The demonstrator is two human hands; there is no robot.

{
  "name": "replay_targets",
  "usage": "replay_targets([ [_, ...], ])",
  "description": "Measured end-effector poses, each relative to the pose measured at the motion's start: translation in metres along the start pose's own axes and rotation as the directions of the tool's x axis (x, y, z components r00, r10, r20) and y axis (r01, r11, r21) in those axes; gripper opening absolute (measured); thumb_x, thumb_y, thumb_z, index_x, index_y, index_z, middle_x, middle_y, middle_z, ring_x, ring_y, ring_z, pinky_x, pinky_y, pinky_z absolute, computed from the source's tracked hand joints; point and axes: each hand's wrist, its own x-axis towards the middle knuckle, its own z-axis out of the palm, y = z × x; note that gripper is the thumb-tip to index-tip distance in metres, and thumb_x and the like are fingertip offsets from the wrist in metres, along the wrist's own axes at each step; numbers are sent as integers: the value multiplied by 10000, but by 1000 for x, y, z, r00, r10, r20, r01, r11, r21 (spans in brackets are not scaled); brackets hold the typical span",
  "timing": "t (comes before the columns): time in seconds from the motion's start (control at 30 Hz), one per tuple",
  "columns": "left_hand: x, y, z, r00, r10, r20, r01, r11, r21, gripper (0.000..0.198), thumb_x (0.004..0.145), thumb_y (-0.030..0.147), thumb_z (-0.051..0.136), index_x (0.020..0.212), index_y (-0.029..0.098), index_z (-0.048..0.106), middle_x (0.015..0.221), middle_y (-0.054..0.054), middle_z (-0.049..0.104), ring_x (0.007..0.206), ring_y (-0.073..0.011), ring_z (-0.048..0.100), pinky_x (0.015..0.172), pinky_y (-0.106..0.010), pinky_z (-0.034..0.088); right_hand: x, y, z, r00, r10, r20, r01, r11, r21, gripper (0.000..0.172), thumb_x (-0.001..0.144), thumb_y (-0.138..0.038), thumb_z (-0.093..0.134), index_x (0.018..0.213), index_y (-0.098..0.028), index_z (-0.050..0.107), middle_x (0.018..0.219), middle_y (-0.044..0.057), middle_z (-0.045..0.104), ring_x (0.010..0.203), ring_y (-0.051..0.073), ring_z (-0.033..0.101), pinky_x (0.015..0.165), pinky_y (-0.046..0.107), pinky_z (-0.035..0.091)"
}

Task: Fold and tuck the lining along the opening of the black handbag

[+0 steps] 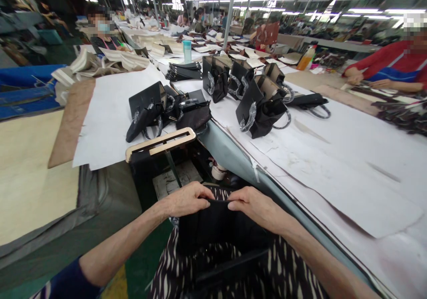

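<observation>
A black bag (213,223) rests on my lap over patterned clothing. My left hand (191,199) pinches its upper edge between thumb and fingers. On the same edge, a short gap to the right, my right hand (250,203) has a similar pinch. Patterned cloth shows between the two hands. Ahead of them stands a wooden frame (173,141) with a long slot, on a metal post. Several black handbags with plastic-wrapped handles sit beyond, one of them (262,107) on the white table (320,156) at the right.
A blue-green bottle (187,51) and a stack of black straps (184,71) stand farther back. Cream sheets (33,165) cover a surface at the left. A person in red (390,67) works at the far right; a masked person (103,34) is at the back left.
</observation>
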Motion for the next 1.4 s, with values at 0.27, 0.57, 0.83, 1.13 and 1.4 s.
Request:
replay_targets([
  [0.27, -2, 0, 9, 999, 16, -51, -13, 997, 70, 253, 670, 149, 449, 806, 166, 661, 613, 47, 531, 531, -82, 421, 464, -172, 282, 5, 13, 15, 997, 66, 41, -74, 974, 216, 252, 752, -316, 428, 544, -181, 384, 505, -60, 271, 488, 82, 278, 460, 235, 199],
  [0.57, 4, -3, 9, 1000, 7, -27, -6, 999, 37, 221, 746, 261, 483, 760, 148, 672, 545, 46, 456, 501, -78, 349, 457, -193, 251, 4, 10, 21, 992, 89, -91, -79, 991, 107, 303, 756, -295, 435, 506, -179, 310, 522, -52, 294, 528, 89, 312, 489, 233, 227],
  [0.83, 8, -12, 6, 999, -34, 29, 38, 991, -127, 221, 737, 294, 524, 737, 122, 662, 543, 34, 459, 501, -82, 314, 454, -204, 228, 4, 19, 23, 996, -16, -91, 26, 993, 114, 320, 789, -297, 430, 507, -174, 341, 531, -57, 275, 532, 86, 301, 490, 231, 223],
  [1.13, 5, -5, 13, 996, -51, -68, 45, 995, -90, 193, 712, 251, 517, 664, 119, 649, 487, 51, 380, 465, -73, 292, 423, -208, 197, -7, 2, 21, 990, -61, -127, 37, 982, -186, 276, 845, -299, 413, 637, -176, 547, 620, -17, 540, 608, 119, 473, 579, 232, 318],
  [1.4, -7, 4, 26, 983, 7, -184, -18, 998, -54, 186, 723, 204, 492, 736, 143, 667, 545, 51, 491, 526, -84, 412, 495, -186, 296, -5, -26, 43, 992, -11, -125, -24, 960, -278, 225, 839, -240, 415, 732, -177, 602, 730, 50, 652, 679, 166, 573, 623, 257, 343],
])
